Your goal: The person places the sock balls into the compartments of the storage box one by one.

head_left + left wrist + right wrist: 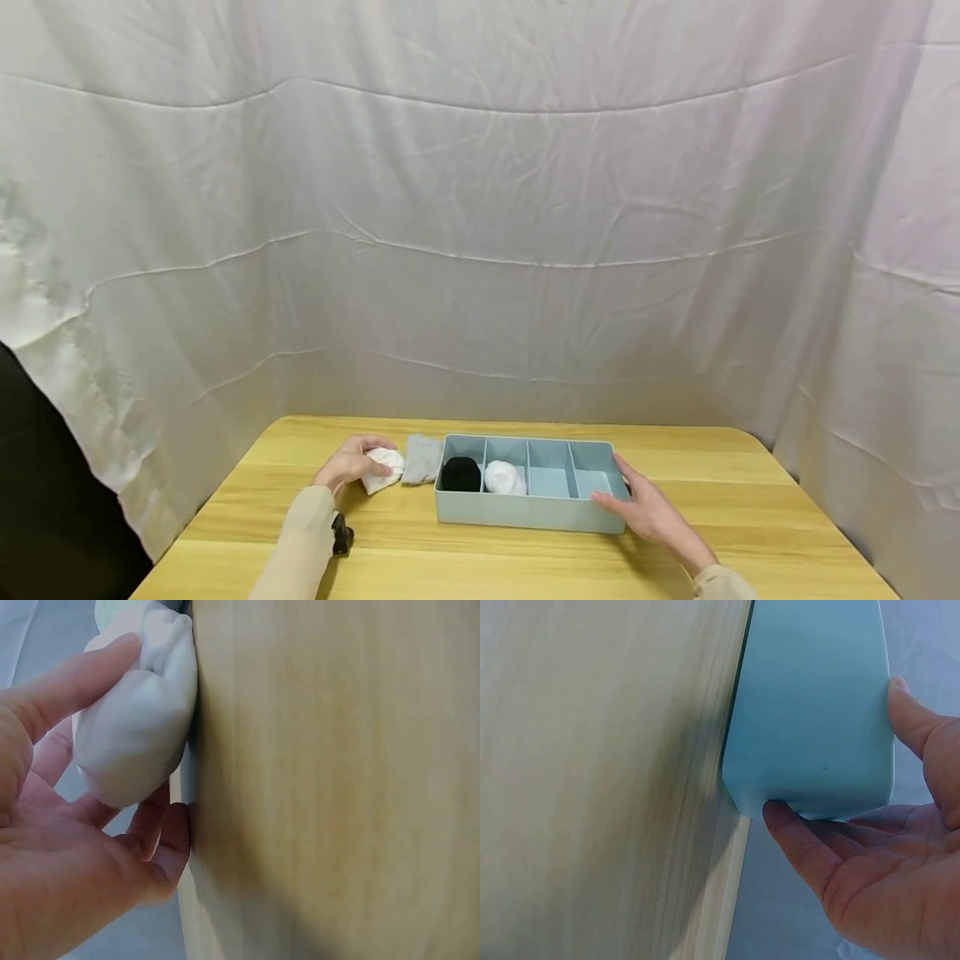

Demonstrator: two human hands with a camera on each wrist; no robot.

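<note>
Curled round a white rolled sock [382,468], the left hand [347,465] has it in its grip at lower left of centre in the head view, the bundle resting on the bench [750,500]. The left wrist view shows what the head view cannot: the thumb [82,671] lies over the top of the sock [139,712] and the fingers [161,840] cup it from beneath, against the wood.

The right hand [648,508] holds nothing; its straight fingers lie against the right end of a blue divided tray [525,510], probably to steady it. In the right wrist view the thumb [911,720] and a fingertip [795,840] flank the tray's end wall [810,727], which the head view only hints at.

Just right of the held sock lies a grey sock [422,458], touching the tray's left end. Of the tray's four compartments, the leftmost holds a black sock [461,474], the next a white one [504,477], and the two on the right show bare floor. A white cloth backdrop [480,208] fills the upper frame.
</note>
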